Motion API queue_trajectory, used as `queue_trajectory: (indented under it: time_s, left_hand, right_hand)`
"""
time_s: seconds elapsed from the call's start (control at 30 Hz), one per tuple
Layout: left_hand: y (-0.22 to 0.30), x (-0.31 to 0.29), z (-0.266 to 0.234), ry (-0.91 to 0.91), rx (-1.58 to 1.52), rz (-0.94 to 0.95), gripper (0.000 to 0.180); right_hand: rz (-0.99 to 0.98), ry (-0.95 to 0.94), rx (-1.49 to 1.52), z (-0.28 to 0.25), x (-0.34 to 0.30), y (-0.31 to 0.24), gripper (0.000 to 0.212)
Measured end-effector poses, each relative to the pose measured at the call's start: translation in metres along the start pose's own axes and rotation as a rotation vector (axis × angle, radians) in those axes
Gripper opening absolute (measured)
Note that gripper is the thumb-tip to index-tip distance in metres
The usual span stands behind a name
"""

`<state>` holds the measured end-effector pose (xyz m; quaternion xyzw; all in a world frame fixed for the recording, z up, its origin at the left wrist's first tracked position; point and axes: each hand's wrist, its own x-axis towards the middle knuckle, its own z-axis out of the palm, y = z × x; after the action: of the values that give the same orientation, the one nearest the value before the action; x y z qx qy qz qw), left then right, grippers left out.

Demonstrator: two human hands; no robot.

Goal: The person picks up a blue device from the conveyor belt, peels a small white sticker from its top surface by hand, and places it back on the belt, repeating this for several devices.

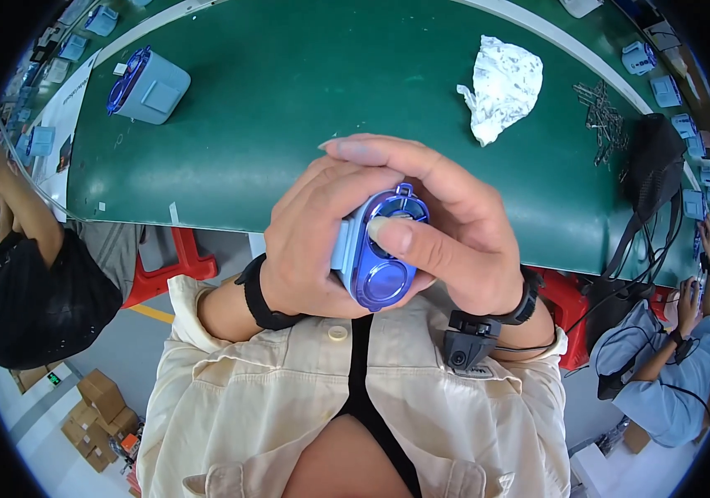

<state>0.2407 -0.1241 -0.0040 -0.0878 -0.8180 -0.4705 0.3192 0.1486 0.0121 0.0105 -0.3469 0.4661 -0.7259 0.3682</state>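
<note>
Between both my hands I hold a light-blue plastic device with a shiny blue-purple end face, over the near edge of the green table. That face carries two round parts and a small loop at its top. My left hand wraps its left side, fingers curled round the body. My right hand closes round the other side, its thumb pressed on the upper round part, which it partly hides. Most of the device's body is hidden by my palms and fingers. Each of my wrists wears a black strap.
A similar light-blue device lies at the table's far left. Toward the far right are a crumpled white sheet, a pile of small metal pieces and a black bag. People sit at both sides; red stools stand below.
</note>
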Motion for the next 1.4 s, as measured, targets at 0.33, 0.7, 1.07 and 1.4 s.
queue_trajectory:
  time_s: [0.33,0.7,1.07,1.4]
  left_hand:
    - [-0.003,-0.004,0.010,0.074,0.024,0.011,0.069]
    - [-0.008,-0.005,0.011,0.094,-0.011,0.023,0.070]
    - [-0.010,-0.003,0.013,0.129,-0.004,0.045,0.068]
    - [-0.015,0.002,0.006,0.057,-0.087,0.026,0.072]
  right_hand:
    - [0.199,0.073,0.218,0.006,-0.004,-0.004,0.046]
    - [0.025,0.039,0.127,0.003,-0.005,0.006,0.045]
    - [0.061,0.083,0.171,0.006,0.000,0.000,0.044]
    - [-0.075,0.110,-0.122,-0.012,0.000,-0.011,0.035]
